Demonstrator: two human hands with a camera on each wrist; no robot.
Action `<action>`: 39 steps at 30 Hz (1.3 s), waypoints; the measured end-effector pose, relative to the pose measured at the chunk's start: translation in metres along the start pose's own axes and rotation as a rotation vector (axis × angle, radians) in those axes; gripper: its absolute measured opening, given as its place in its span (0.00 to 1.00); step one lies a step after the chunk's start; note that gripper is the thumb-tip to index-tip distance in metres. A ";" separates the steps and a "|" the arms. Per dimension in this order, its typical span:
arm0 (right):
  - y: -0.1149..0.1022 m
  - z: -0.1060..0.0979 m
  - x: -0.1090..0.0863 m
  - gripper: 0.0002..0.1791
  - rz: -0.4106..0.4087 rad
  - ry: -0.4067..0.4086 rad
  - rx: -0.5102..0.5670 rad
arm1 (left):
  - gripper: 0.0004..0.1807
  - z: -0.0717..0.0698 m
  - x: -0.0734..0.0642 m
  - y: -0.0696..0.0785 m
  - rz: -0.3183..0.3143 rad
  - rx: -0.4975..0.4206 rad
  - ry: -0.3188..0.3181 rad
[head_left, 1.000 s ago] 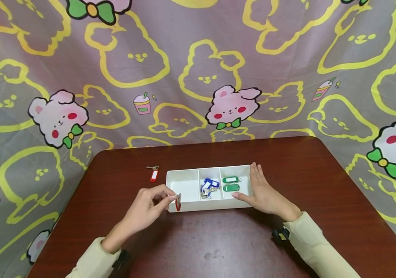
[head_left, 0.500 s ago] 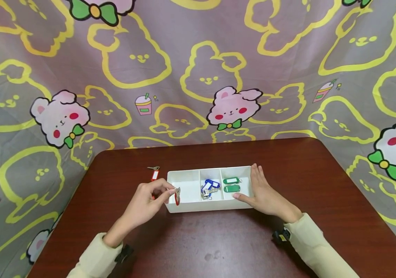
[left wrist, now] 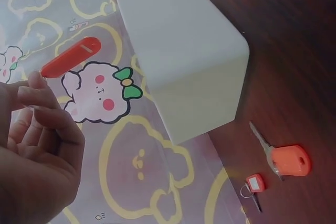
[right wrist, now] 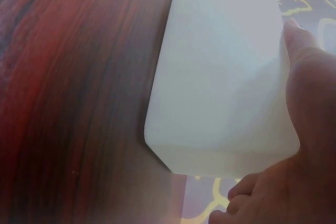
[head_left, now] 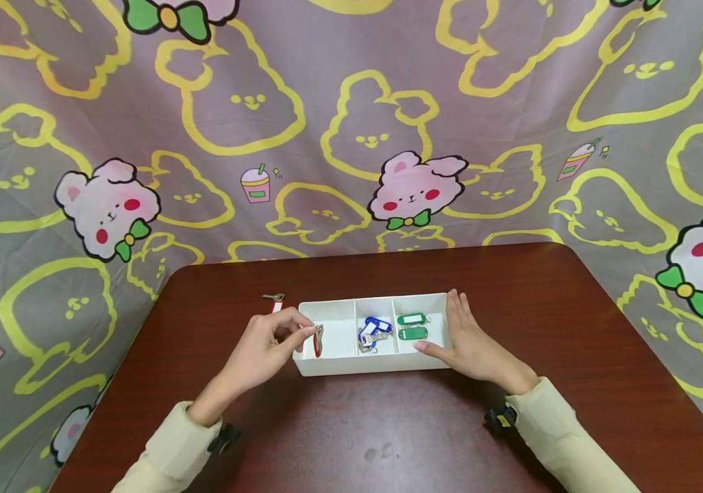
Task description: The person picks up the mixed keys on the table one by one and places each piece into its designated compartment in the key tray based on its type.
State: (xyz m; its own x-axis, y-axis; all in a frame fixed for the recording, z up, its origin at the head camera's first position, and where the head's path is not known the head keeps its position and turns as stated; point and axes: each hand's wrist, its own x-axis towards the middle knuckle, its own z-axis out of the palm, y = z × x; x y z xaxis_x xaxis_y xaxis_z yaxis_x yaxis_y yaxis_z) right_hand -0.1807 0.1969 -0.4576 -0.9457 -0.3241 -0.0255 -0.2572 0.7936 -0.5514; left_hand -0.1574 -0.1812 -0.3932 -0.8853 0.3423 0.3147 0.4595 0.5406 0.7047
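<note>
My left hand [head_left: 262, 349] pinches a key with a red tag [head_left: 318, 342], which hangs over the left compartment of a white divided box [head_left: 370, 365]. In the left wrist view this red tag [left wrist: 73, 57] sticks out beyond the fingertips. Flat against the box's right end lies my right hand [head_left: 481, 350], fingers straight, thumb over the front rim. Keys with blue tags [head_left: 379, 324] fill the middle compartment; green tags [head_left: 413, 333] lie in the right one, their keys mostly out of sight.
On the table left of the box lie two red-tagged keys, a nearer one [left wrist: 291, 161] and a farther one [left wrist: 255, 183]. The head view shows only one red-tagged key [head_left: 277, 306], partly behind my left hand. A patterned cloth [head_left: 327, 137] hangs behind the brown table [head_left: 388, 424].
The left hand has shifted slightly up and right, bringing the red-tagged key from the box's front wall to over the left compartment. My right hand stays against the box end.
</note>
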 end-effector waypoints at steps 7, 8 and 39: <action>0.001 0.000 0.000 0.69 0.001 0.001 -0.004 | 0.02 -0.003 0.011 0.000 -0.057 -0.031 -0.041; 0.001 0.000 0.000 0.69 0.001 0.001 -0.004 | 0.02 -0.004 0.013 0.000 -0.064 -0.037 -0.045; 0.000 0.000 0.001 0.70 0.016 -0.009 -0.006 | 0.03 -0.003 0.053 -0.009 -0.122 -0.052 -0.116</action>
State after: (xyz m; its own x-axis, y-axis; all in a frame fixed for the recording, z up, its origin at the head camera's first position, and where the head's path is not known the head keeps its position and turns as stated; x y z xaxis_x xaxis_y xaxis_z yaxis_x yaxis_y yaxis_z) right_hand -0.1816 0.1967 -0.4582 -0.9480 -0.3157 -0.0417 -0.2431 0.8021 -0.5455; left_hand -0.2088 -0.1703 -0.3808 -0.9187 0.3647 0.1514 0.3423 0.5444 0.7658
